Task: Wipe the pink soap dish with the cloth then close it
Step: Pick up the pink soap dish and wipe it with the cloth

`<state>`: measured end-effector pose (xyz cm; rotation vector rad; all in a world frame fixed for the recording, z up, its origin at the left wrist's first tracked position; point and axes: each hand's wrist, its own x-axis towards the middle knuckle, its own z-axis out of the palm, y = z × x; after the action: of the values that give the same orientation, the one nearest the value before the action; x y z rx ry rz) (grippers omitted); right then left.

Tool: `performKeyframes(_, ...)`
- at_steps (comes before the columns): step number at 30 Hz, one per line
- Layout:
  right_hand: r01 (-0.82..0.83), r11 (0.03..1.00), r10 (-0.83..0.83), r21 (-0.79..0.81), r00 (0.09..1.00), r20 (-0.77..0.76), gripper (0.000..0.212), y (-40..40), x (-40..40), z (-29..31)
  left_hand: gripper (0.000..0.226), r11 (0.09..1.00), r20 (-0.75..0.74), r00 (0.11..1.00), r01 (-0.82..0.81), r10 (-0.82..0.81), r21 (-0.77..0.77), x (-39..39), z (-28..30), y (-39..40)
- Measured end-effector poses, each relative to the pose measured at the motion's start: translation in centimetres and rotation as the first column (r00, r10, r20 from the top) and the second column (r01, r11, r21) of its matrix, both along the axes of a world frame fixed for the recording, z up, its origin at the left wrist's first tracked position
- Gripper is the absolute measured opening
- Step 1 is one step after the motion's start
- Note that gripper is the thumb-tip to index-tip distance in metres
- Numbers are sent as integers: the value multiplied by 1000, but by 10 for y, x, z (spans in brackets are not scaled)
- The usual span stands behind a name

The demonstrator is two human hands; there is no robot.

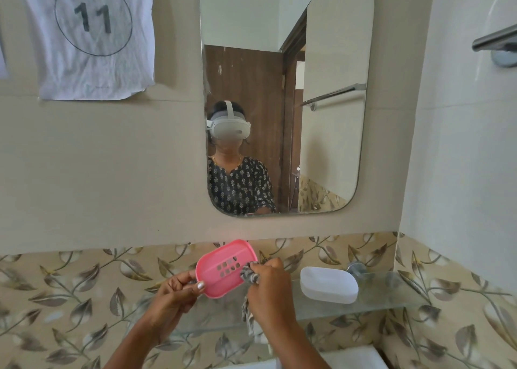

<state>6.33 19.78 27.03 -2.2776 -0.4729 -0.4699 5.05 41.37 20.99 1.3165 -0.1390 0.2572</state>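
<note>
Hands were both up in front of the leaf-patterned tile wall [70, 284], just below the mirror [321, 60]. Left hand [174, 290] had the pink soap dish [223, 269] pinched at its near left edge, thumb on the inside face and the other fingers curled behind it, so that grip was clamped on the dish. Dish was held up in the air and tilted so its inner side with the two rows of drain slots faced the camera, not resting on anything. Right hand [268, 287] was bunched around a patterned grey and white cloth [249, 274], fingers curled tight on it, and the wad of cloth was pressed against the right side of the dish just beside the slots. A loose tail of the cloth hung down below that hand. Off to the right, a white translucent lid [329, 284] lay dome-up on the glass shelf [391, 301], near the dish but apart from it. Mirror showed a person in a white headset and a dark printed top. A wrinkled sheet of paper [92, 38] with 11 in a circle was stuck to the wall at far left, and a metal towel bar [495, 39] poked in at the far right edge.
</note>
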Motion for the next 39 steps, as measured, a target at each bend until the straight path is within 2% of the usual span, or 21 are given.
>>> performKeyframes(7, 48, 993, -50, 110, 999, 8, 25, 4, 13, 16, 58, 999, 2, 999, 38, -38, 37, 0, 0, -1)
performKeyframes(12, 26, 985, -32, 169, 999, 34, 28, 13, 7, 18, 65, 996, -22, 999, 47, -46, 71, -1, 1, -3)
performKeyframes(17, -153, 978, 134, 141, 982, 136, 32, 30, -18, 6, 56, 994, -7, 998, 58, -58, 92, 0, 0, -2)
performKeyframes(23, -359, 933, 356, 9, 927, 119, 47, 26, -29, -3, 49, 994, 2, 998, 60, -61, 96, -2, 2, -3)
performKeyframes(28, -250, 967, 256, -51, 947, 197, 49, 21, -17, -3, 51, 995, -8, 999, 42, -42, 94, -1, 0, -1)
performKeyframes(33, -73, 994, 61, 84, 988, 142, 50, 8, 11, -5, 52, 994, -43, 998, 44, -40, 97, -3, 2, -2)
performKeyframes(36, -79, 990, 60, 120, 987, 152, 46, 5, 15, -3, 54, 995, -50, 998, 44, -40, 86, -3, 3, -3)
performKeyframes(39, -163, 979, 141, 126, 976, 166, 42, 10, 8, 1, 54, 997, -52, 998, 39, -35, 65, -4, 4, -4)
